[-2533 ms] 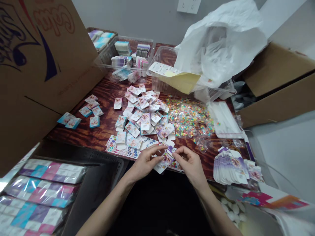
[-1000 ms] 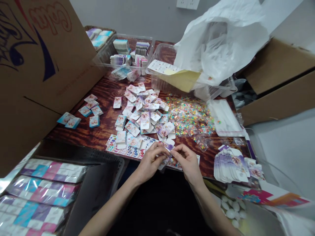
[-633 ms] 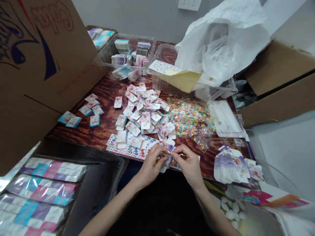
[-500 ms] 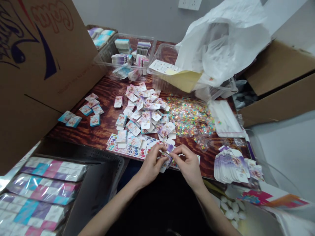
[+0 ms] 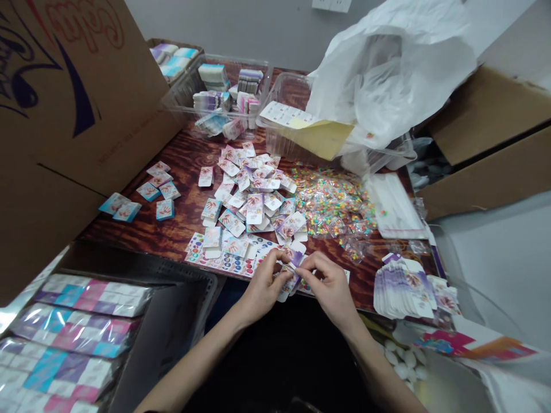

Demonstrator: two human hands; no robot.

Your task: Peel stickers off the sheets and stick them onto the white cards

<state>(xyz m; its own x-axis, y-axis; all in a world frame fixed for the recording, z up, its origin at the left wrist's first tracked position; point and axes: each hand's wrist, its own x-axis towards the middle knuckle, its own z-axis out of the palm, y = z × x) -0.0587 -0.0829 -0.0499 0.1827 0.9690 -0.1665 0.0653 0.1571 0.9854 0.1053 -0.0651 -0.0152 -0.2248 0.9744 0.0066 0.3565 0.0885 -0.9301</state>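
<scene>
At the table's front edge, my left hand (image 5: 266,285) pinches a small purple-and-white printed card box (image 5: 291,276) between thumb and fingers. My right hand (image 5: 328,287) grips the same little box from the other side, its thumb and fingertip at the upper edge. Fingers hide part of the box. Sheets of round, colourful stickers (image 5: 232,263) lie under and beside the hands. Just beyond them is a loose heap of small printed boxes (image 5: 255,207), some with white flaps sticking out. A pile of tiny clear bags with coloured bits (image 5: 331,201) spreads to the right of the heap.
Flat purple cards (image 5: 402,289) are stacked at the right edge. Clear plastic trays (image 5: 172,103) with bundled cards stand at the back, beside a white plastic bag (image 5: 387,86). A large cardboard carton (image 5: 129,115) rises at left, above wrapped box packs (image 5: 81,327).
Both hands stay nearly in place, still on the small box. The view has shifted very slightly; nothing else has visibly moved.
</scene>
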